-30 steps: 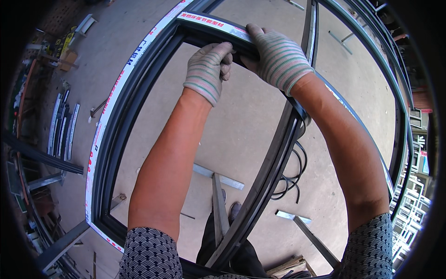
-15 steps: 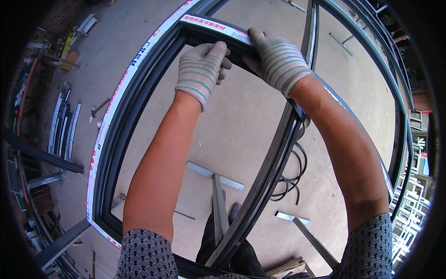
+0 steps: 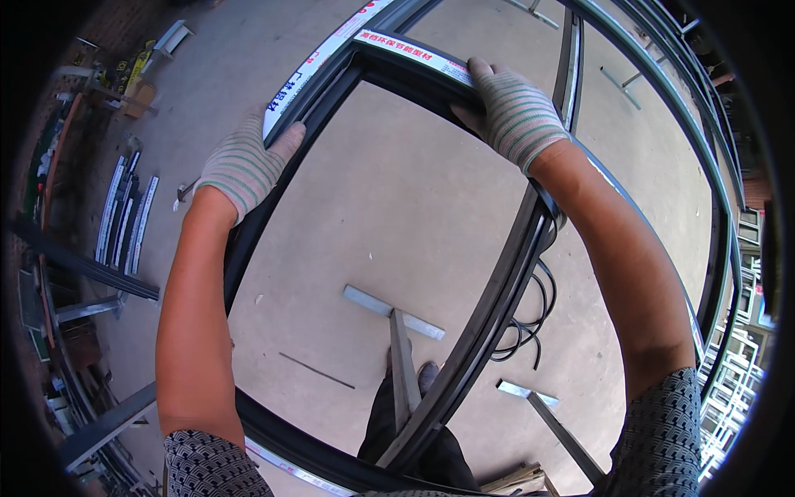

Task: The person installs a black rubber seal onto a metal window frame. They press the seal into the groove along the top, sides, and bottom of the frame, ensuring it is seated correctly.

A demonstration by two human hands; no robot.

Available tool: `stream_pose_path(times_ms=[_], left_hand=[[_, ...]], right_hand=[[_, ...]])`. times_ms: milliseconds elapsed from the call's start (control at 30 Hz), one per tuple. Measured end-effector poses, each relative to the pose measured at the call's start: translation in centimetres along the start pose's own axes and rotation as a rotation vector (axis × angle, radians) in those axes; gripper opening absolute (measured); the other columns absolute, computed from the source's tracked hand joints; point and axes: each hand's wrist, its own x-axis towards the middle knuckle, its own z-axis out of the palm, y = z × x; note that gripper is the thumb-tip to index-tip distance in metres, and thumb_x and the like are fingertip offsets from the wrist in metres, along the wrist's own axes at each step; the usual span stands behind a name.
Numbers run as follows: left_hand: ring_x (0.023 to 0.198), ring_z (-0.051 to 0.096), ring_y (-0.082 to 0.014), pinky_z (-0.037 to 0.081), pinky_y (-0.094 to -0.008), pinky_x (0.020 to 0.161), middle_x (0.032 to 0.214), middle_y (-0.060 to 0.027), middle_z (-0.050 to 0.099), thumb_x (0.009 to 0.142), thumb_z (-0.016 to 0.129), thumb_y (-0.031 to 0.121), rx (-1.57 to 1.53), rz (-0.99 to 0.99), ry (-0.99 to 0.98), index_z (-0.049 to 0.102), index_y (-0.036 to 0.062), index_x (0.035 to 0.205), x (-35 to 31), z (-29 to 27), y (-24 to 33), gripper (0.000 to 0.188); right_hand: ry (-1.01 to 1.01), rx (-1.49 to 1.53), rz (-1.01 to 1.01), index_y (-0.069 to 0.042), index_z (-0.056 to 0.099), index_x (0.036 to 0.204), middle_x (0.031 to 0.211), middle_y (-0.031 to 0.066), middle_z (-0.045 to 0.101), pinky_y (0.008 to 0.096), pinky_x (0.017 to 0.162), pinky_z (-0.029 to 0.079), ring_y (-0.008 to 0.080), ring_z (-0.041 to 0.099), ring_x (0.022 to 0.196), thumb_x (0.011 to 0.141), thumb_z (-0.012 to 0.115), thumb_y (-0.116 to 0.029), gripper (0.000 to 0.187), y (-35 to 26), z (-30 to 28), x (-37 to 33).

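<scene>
A large black window frame [image 3: 418,76] with white printed protective film on its outer faces lies in front of me. My left hand [image 3: 248,161], in a white glove with green stripes, is closed round the frame's left bar, thumb on the inner edge. In a matching glove, my right hand [image 3: 515,112] grips the far bar near its right corner, fingers over the top and thumb inside the opening. A dark middle bar [image 3: 476,331] runs along the right of this opening. Near it hangs a looped black rubber strip [image 3: 537,358].
Under the frame stand metal supports, one with a grey crossbar [image 3: 393,311], another with a crossbar [image 3: 528,391] at right. Several cut profiles [image 3: 126,219] lie on the floor at left. Wood pieces [image 3: 520,479] sit by my feet. White frames [image 3: 733,360] are stacked far right.
My left hand has gone from the far bar's inner edge leftward and nearer, onto the left bar. My right hand keeps its place on the far bar. The view has shifted slightly.
</scene>
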Motion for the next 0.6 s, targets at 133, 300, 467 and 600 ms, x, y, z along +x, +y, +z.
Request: stream_pose_path(times_ms=[133,300,467,600], left_hand=[[0.124,0.069,-0.0454,0.053,-0.0457,0.107,0.130,-0.0355,0.069,0.102,0.058,0.066,-0.024,0.025,-0.005,0.050,-0.0033,0.154,0.0,-0.4,0.1,0.087],[0.124,0.068,-0.0464,0.052,-0.0464,0.108,0.130,-0.0362,0.069,0.103,0.057,0.066,-0.018,0.010,0.025,0.051,-0.0039,0.152,0.0,0.0,0.3,0.086],[0.126,0.067,-0.0467,0.052,-0.0465,0.109,0.133,-0.0371,0.067,0.103,0.055,0.067,-0.005,0.042,0.031,0.049,-0.0037,0.154,0.5,0.4,-0.6,0.088],[0.129,0.066,-0.0469,0.051,-0.0457,0.110,0.135,-0.0383,0.065,0.102,0.056,0.067,0.005,-0.004,-0.018,0.047,-0.0042,0.156,-0.1,0.0,0.2,0.090]], right_hand=[[0.016,-0.024,-0.009,0.001,0.059,0.136,0.120,0.0244,0.072,0.0457,0.100,0.060,0.0392,0.072,0.113,0.103,0.071,-0.037,0.052,-0.9,-0.1,0.5],[0.054,-0.023,0.006,-0.001,0.061,0.133,0.109,0.0265,0.073,0.0455,0.093,0.062,0.0410,0.074,0.100,0.103,0.073,-0.034,0.046,-1.4,0.7,1.7],[-0.002,-0.027,0.035,0.002,0.060,0.134,0.116,0.0255,0.074,0.0472,0.099,0.060,0.0404,0.073,0.112,0.104,0.069,-0.040,0.053,-2.2,0.4,1.8],[0.056,-0.055,0.013,0.003,0.061,0.133,0.116,0.0260,0.075,0.0468,0.098,0.061,0.0406,0.074,0.111,0.103,0.070,-0.041,0.054,-3.1,0.5,2.3]])
